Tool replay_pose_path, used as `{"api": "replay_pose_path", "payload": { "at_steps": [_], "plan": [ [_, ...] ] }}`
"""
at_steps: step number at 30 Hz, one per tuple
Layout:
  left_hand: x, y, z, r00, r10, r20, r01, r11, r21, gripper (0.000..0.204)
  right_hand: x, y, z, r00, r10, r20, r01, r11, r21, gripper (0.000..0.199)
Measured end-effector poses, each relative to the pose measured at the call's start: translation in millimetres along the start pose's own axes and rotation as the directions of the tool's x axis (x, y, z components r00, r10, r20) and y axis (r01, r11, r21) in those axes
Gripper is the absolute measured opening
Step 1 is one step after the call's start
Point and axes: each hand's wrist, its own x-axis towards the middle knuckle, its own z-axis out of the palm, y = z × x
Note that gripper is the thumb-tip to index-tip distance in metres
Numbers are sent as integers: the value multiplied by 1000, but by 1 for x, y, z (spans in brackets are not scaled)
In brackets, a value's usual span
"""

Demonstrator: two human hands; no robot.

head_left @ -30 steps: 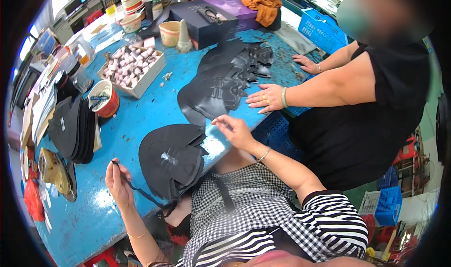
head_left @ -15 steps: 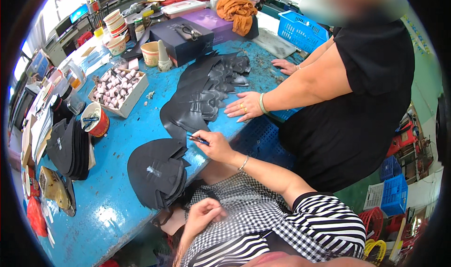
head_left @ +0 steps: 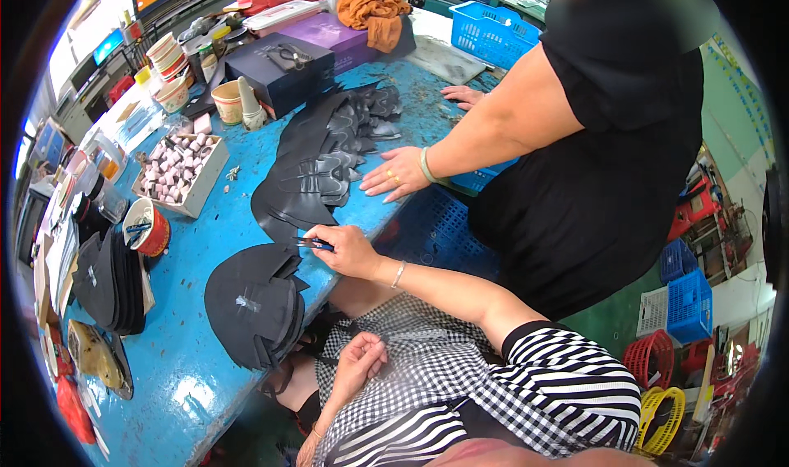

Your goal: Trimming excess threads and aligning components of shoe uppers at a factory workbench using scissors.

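My right hand [head_left: 349, 251] is closed round a slim dark pen-like tool [head_left: 316, 243], its narrow tip pointing left over the table edge. Just below that tip lies a stack of black curved cut pieces [head_left: 246, 302] with a clear strip stuck on top. Beyond it, a fanned row of overlapping black pieces [head_left: 300, 179] runs away along the table, some with shiny moulded parts. My left hand [head_left: 362, 360], fingers curled and thumb drawn in, is held in front of my checked apron, off the table. Nothing shows in it.
Across the blue table [head_left: 177, 360], a co-worker's hand [head_left: 394, 173] lies flat by the fanned pieces. A box of small pale pieces [head_left: 197, 183], a red cup [head_left: 148, 228] and another black stack [head_left: 107, 286] stand left. A dark box [head_left: 279, 72] sits at the back.
The whole view has shifted, so the table and pieces appear further left. My left hand's fingers have drawn closer together. My right hand still holds the tool near the black stack.
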Motion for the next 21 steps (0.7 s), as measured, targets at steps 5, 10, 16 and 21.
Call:
{"api": "replay_pose_path", "payload": {
  "at_steps": [5, 10, 16, 21],
  "plan": [
    [1, 0, 3, 1000, 0, 5, 0, 1000, -24, 5, 0, 4, 3, 999, -19, -29, 18, 999, -26, 21],
    [-3, -4, 3, 1000, 22, -5, -22, 999, -33, 5, -1, -1, 5, 995, -70, -64, 68, 997, -40, 19],
    [1, -6, 6, 1000, 19, -19, -20, 1000, -8, 4, -5, -1, 2, 999, -35, -35, 35, 999, -18, 18],
    [9, -7, 9, 1000, 11, -19, -11, 1000, -6, 4, -3, 0, 0, 994, -91, -64, 90, 996, -14, 19]
  ]
}}
